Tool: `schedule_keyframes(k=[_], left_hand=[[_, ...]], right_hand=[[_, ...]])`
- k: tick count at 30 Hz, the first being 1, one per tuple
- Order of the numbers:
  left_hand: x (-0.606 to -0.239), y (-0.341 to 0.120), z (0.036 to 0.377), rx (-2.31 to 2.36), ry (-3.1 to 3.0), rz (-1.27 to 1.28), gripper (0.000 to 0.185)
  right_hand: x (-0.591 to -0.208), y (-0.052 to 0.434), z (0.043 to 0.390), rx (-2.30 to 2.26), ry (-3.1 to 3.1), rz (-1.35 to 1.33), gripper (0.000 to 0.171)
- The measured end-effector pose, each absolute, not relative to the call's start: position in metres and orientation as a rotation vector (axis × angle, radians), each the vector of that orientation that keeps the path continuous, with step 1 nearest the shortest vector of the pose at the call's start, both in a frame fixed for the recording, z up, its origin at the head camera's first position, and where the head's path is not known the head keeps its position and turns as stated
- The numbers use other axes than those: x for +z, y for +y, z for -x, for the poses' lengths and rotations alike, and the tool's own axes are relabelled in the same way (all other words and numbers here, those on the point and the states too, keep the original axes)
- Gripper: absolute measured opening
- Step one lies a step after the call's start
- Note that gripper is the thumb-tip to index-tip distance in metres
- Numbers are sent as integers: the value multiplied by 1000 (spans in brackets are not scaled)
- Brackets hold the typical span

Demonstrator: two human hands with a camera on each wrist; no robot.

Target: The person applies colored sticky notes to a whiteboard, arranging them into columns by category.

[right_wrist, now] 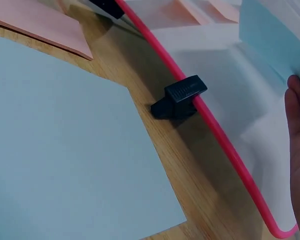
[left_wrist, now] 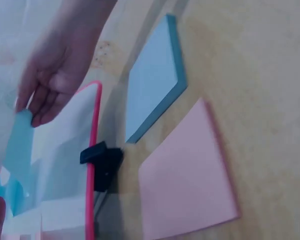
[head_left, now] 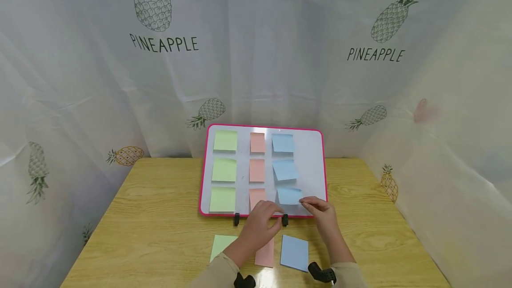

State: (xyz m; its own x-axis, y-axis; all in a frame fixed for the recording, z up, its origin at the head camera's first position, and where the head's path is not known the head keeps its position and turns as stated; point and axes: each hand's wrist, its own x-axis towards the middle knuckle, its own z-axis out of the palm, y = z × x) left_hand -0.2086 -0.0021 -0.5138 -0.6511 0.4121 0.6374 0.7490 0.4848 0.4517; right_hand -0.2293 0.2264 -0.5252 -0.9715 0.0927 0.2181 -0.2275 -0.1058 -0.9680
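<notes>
A whiteboard with a pink frame [head_left: 314, 168] leans up on the table, bearing columns of green, pink and blue sticky notes. My right hand [head_left: 323, 217] pinches the right edge of the lowest blue sticky note [head_left: 289, 196] between thumb and finger. In the left wrist view that note [left_wrist: 20, 142] stretches from the fingertips toward the board. Left of it, my left hand [head_left: 262, 223] hovers by the board's lower edge, fingers loosely bent and holding nothing. It partly hides the lowest pink note [head_left: 256, 197].
Before the board lie a green pad [head_left: 221, 246], a pink pad [head_left: 265, 254] and a blue pad [head_left: 294, 252] of sticky notes. Two black clips [head_left: 237, 219] grip the board's bottom edge. A pineapple-print curtain [head_left: 264, 57] hangs behind the wooden table [head_left: 160, 217].
</notes>
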Motion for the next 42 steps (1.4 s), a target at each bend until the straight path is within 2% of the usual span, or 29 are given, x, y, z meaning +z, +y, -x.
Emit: schedule_keyframes(k=[8, 16, 26, 32, 37, 42], left_hand=[[-506, 1, 236, -973, -2404, 877, 13], [-506, 3, 246, -897, -2564, 839, 16], [-513, 5, 256, -703, -2679, 828, 23], [-516, 6, 259, -640, -2714, 817, 24], [-516, 8, 257, -578, -2694, 836, 24], [-518, 10, 259, -453, -2656, 866, 26]], right_hand=[[-529, 225, 236, 2209, -1966, -103, 13], [-535, 224, 238, 2190, -1985, -51, 9], [-533, 224, 238, 2141, -2128, -90, 24], [-528, 225, 237, 2010, -2241, -225, 22], [-515, 222, 232, 1640, -2377, -391, 18], [-533, 227, 247, 1206, -2373, -649, 24]])
